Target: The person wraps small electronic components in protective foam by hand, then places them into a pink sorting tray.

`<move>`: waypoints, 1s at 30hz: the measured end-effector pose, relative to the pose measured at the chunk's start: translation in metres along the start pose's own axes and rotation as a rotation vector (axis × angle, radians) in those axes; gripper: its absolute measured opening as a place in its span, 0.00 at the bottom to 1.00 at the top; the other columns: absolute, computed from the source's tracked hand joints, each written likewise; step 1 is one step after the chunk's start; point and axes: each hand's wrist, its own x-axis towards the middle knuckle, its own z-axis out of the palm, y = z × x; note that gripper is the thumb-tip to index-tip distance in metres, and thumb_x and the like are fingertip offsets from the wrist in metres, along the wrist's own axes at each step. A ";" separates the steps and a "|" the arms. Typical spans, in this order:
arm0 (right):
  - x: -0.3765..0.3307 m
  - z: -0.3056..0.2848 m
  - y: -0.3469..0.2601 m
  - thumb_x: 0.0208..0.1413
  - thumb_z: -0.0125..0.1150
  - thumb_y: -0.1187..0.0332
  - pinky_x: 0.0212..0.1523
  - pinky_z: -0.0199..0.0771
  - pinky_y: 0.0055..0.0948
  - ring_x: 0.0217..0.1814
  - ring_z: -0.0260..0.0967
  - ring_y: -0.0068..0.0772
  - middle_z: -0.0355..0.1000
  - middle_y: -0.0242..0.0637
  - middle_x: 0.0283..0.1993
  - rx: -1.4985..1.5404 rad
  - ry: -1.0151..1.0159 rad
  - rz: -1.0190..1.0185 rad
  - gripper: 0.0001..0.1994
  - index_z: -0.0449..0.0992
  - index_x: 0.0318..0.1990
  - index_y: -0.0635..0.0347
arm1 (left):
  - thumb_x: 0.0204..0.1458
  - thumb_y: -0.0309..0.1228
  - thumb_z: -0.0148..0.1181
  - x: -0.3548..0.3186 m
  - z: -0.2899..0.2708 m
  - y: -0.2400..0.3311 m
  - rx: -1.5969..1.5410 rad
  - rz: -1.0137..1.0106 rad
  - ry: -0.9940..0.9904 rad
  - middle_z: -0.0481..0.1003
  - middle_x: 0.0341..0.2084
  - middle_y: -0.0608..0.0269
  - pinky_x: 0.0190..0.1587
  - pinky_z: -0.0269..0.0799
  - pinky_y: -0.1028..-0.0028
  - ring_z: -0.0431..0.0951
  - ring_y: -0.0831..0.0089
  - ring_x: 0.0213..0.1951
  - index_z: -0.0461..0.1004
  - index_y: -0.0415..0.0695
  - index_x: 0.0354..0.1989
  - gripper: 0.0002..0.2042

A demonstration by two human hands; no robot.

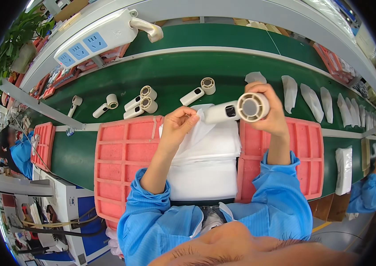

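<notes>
In my right hand [273,108] is a white handheld device [219,113] with a round vented head and a small black window on its handle. Fingers wrap around the head, and the handle points left. My left hand [175,128] pinches the edge of a thin white bag [195,132] at the handle's free end; how far the handle sits inside it I cannot tell. Beneath both hands lies a stack of flat white bags [203,179], between a left pink tray [123,162] and a right pink tray [304,153].
Several bare devices [148,104] lie on the green conveyor belt [170,66] ahead. Farther right, several white-bagged pieces [312,102] rest on it. A power strip [97,40] hangs from the upper rail. A wrapped white packet [343,170] lies right. Co-workers sit at either side.
</notes>
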 end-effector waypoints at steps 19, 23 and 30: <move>-0.009 -0.021 -0.017 0.32 0.74 0.77 0.42 0.70 0.29 0.42 0.68 0.33 0.66 0.44 0.45 0.171 -0.025 -0.324 0.29 0.69 0.47 0.57 | 0.59 0.31 0.58 0.000 0.001 -0.001 0.012 -0.086 -0.078 0.68 0.24 0.77 0.25 0.52 0.86 0.60 0.91 0.25 0.74 0.40 0.35 0.07; -0.010 -0.020 -0.014 0.32 0.74 0.76 0.43 0.69 0.30 0.43 0.67 0.34 0.66 0.44 0.45 0.099 -0.157 -0.335 0.29 0.70 0.47 0.56 | 0.60 0.33 0.58 -0.002 -0.001 0.001 -0.046 -0.109 -0.126 0.68 0.24 0.77 0.25 0.52 0.86 0.59 0.91 0.24 0.74 0.41 0.35 0.08; -0.004 0.002 -0.004 0.33 0.75 0.75 0.43 0.70 0.33 0.44 0.66 0.37 0.66 0.45 0.45 0.195 -0.319 -0.264 0.30 0.69 0.48 0.56 | 0.61 0.33 0.56 -0.007 0.001 0.012 -0.050 -0.140 -0.111 0.68 0.24 0.76 0.24 0.51 0.86 0.58 0.91 0.22 0.72 0.42 0.35 0.08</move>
